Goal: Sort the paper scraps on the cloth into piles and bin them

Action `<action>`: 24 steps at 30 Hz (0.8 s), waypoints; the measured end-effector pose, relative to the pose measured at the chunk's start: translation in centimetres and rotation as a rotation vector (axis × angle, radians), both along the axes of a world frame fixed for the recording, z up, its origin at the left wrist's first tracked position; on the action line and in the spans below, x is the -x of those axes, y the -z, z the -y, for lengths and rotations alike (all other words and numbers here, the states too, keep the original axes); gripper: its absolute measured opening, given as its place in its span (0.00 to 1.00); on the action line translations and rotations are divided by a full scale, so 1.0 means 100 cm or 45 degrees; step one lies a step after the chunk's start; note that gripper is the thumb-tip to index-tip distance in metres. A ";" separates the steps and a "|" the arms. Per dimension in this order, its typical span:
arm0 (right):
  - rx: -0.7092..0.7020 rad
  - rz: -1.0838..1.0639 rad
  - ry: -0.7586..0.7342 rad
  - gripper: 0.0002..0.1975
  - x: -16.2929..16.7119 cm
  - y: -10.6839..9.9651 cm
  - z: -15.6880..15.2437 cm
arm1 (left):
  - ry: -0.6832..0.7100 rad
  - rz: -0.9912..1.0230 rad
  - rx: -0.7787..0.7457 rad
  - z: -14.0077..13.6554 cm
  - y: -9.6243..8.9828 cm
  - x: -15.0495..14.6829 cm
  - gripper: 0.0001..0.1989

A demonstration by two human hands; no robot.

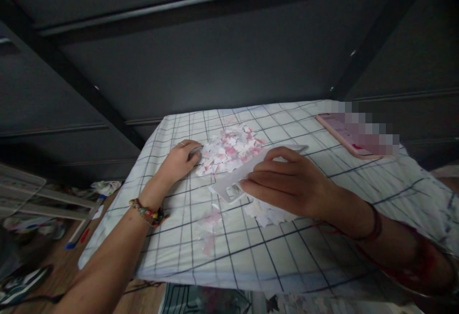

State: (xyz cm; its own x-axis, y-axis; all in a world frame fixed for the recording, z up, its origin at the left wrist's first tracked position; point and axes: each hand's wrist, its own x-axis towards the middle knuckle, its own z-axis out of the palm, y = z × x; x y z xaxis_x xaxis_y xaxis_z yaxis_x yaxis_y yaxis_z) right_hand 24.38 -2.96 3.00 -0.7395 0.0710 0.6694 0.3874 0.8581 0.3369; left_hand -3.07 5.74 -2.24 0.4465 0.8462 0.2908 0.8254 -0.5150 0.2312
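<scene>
A heap of torn white and pink paper scraps (231,149) lies on the checked cloth. At its left edge rests my left hand (184,158), the bent fingers touching the scraps and the thumb apart from them; a small greyish edge shows between, too unclear to name. My right hand (287,180) is closed on a flat white strip with a cut-out near one end (229,186), held slantwise over the cloth in front of the heap. Beneath that hand lies a smaller pile of white paper scraps (270,213), partly hidden.
The white cloth with dark checks (172,252) covers the table. A phone in a pink case (344,137) lies at the right. Thin pinkish clear scraps (210,230) lie near the front. A dark panel wall (215,65) stands behind, a stepladder (46,199) at left.
</scene>
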 end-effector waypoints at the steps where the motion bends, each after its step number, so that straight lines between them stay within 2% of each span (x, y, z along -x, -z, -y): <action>1: 0.006 0.005 -0.004 0.04 0.000 0.000 0.000 | 0.000 -0.003 -0.002 0.000 0.000 0.000 0.17; 6: 0.005 -0.087 -0.023 0.04 -0.003 0.003 -0.002 | -0.008 -0.011 -0.007 0.000 0.000 0.000 0.16; 10: 0.041 -0.009 -0.049 0.03 -0.004 0.003 0.000 | -0.009 -0.010 -0.002 0.001 0.000 -0.001 0.17; 17: 0.166 0.109 -0.014 0.04 -0.019 -0.011 0.003 | -0.002 -0.023 0.007 0.000 0.000 -0.001 0.17; 24: 0.354 0.122 0.028 0.12 -0.037 -0.019 0.001 | -0.009 -0.027 0.007 0.000 0.002 0.001 0.17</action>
State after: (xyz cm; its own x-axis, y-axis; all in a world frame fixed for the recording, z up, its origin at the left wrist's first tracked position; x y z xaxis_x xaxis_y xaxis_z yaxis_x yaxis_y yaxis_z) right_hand 28.09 -3.03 4.89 -0.7949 0.2585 0.5489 0.3844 0.9146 0.1259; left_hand -3.15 5.78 -2.44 0.4466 0.8509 0.2766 0.8337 -0.5079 0.2166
